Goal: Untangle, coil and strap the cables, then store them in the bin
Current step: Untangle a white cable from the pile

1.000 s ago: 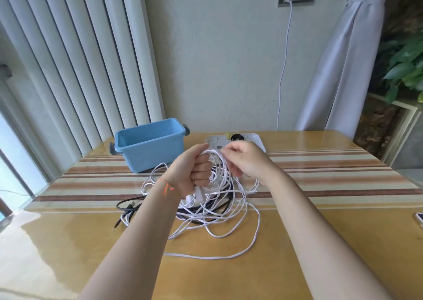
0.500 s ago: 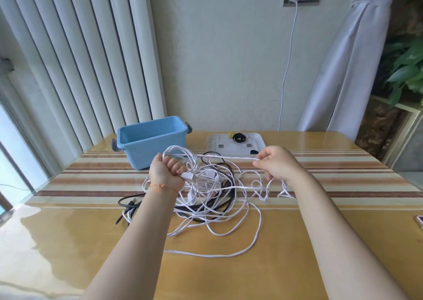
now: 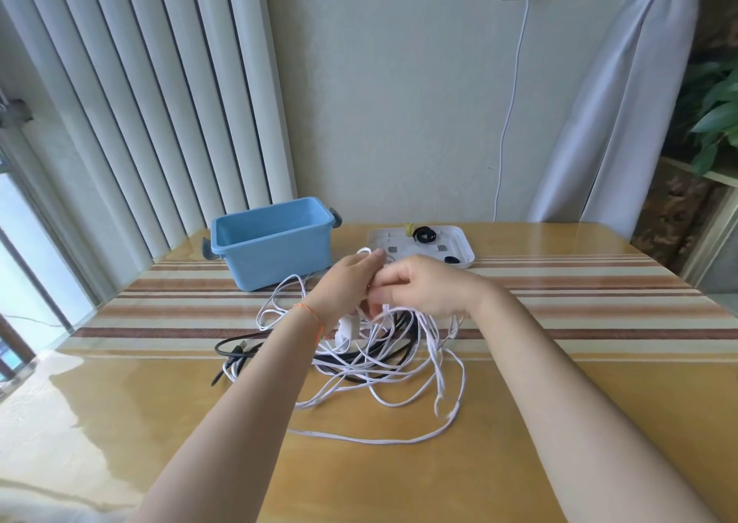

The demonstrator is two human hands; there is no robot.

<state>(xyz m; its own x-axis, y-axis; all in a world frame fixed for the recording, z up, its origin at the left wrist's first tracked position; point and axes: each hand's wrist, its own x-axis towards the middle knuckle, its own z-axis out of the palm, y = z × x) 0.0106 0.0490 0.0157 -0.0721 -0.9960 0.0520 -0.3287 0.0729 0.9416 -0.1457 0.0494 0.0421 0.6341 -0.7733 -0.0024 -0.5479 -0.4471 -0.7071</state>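
Head view: left hand (image 3: 348,283) and right hand (image 3: 415,287) meet above the counter (image 3: 559,402), both gripping tangled white cable (image 3: 379,379) near the blue bin (image 3: 275,243).

Bin (image 3: 275,243) sits back-left on table (image 3: 599,422), tray (image 3: 463,243) to its right near the wall, cable tangle (image 3: 379,363) in front of both, left hand (image 3: 343,287) and right hand (image 3: 423,287) touching above it.
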